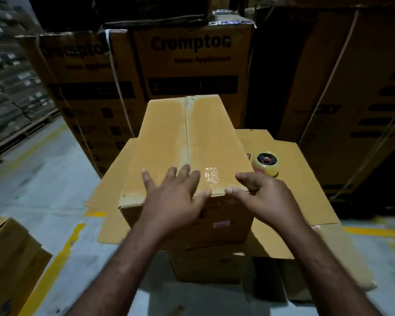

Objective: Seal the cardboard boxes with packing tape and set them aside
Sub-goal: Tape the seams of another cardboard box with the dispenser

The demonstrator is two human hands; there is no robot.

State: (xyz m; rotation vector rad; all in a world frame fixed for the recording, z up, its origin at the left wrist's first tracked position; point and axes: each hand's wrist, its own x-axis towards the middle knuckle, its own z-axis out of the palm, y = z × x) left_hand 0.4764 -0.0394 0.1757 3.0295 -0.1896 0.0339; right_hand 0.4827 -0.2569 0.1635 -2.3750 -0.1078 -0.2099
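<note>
A closed brown cardboard box (164, 142) lies lengthwise in front of me on an opened box with spread flaps (306, 201). Clear tape runs along its top seam and shines near the front edge (211, 175). My left hand (176, 197) lies flat with spread fingers on the near end of the lid, over the seam. My right hand (262, 197) curls over the box's near right corner, fingers on the top edge. A yellow roll of packing tape (266, 164) lies on the flap just right of the box.
Tall stacks of printed cartons (192, 65) rise close behind and to the right. Another open box (7, 265) stands at the lower left. The grey floor has yellow lines (62, 254). Loaded pallets (12, 92) fill the far left.
</note>
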